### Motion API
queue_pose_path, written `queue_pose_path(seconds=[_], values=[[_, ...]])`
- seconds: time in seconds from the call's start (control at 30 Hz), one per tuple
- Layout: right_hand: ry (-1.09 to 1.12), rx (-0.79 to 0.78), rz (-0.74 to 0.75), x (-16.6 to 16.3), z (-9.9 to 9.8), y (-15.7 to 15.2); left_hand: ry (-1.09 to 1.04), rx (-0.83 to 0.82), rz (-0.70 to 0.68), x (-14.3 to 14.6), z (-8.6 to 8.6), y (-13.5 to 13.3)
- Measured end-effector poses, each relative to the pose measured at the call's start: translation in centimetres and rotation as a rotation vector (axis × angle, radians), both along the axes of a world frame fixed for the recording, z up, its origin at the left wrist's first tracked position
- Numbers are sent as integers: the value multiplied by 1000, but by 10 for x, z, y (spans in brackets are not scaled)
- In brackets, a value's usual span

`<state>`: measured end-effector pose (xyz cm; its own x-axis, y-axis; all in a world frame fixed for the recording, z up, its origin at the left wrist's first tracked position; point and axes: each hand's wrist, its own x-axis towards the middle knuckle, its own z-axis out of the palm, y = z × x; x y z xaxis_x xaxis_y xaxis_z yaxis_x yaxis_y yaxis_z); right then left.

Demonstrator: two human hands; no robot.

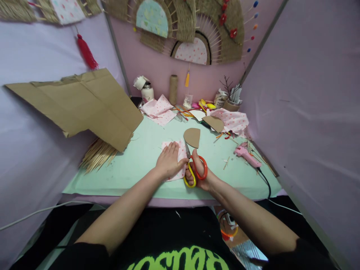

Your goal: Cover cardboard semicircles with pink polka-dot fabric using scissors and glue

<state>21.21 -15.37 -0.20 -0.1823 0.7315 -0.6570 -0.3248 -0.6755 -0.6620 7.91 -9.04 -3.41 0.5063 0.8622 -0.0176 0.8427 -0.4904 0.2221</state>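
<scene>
On the tabletop: dotted cloth, cardboard piece
Left grip: loose, flat on the cloth
Right grip: holding red-and-yellow scissors

Mint tabletop, dotted cloth, probable glue gun

Light's pretty soft and even on the tabletop, left wall paler than the right wall, murkier down low, with wide-lens stretch at the edges and fine detail kinda mushy.
</scene>
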Motion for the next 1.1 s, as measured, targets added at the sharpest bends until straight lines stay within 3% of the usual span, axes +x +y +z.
queue_pose_path(seconds=[0.2,0.47,0.87,1.1], values=[[-45,58,-40,-2,-5,-5,-4,-4,6,0,1,-1],[13,91,49,0,2,-7,-17,17,5,0,-2,0],[-121,150,-34,0,-9,-6,9,4,-7,-1,0,0],[-70,90,60,5,0,0,3,8,-9,0,0,-1]])
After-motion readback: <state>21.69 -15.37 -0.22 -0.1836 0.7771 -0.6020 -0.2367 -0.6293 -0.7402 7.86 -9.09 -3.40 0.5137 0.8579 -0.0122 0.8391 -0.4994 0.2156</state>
